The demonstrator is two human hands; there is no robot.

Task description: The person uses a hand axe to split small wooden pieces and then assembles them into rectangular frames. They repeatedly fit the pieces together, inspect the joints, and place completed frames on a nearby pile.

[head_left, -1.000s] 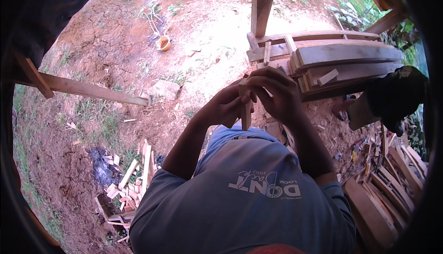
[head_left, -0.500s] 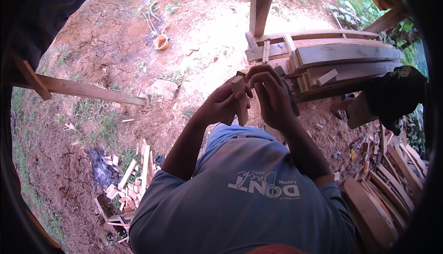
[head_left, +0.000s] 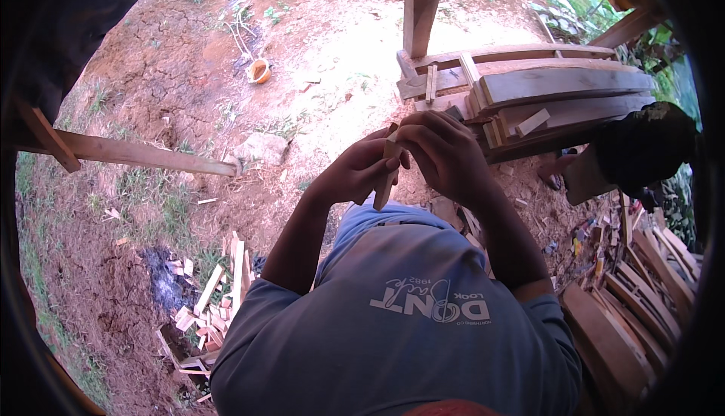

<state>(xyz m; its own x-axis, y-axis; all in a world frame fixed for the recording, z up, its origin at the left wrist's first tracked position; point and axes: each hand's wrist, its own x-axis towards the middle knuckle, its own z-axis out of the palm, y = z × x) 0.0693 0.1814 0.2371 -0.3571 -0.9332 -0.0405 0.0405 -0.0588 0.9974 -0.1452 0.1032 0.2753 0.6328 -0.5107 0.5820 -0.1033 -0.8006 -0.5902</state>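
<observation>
In front of my chest, my left hand (head_left: 356,170) is closed round a short, pale piece of wood (head_left: 385,186), which stands tilted with its lower end below my fingers. My right hand (head_left: 442,148) is bent over the upper end of that wood, its fingertips drawn together against it. Whether the right fingers pinch anything else is hidden behind the knuckles. Just beyond the right hand, a small dark edge (head_left: 454,112) shows; its kind cannot be made out.
Curved planks (head_left: 566,87) lie stacked at the far right, beside an upright post (head_left: 424,8). A person in dark clothing (head_left: 646,148) is close by on the right. Offcuts (head_left: 215,303) lie at lower left, more boards (head_left: 604,333) at lower right. A wooden rail (head_left: 143,151) crosses the left.
My right hand has turned and come inward over the top of the wood piece. The wood's lower end has swung slightly left. The dark strip beside my right wrist is now mostly out of sight.
</observation>
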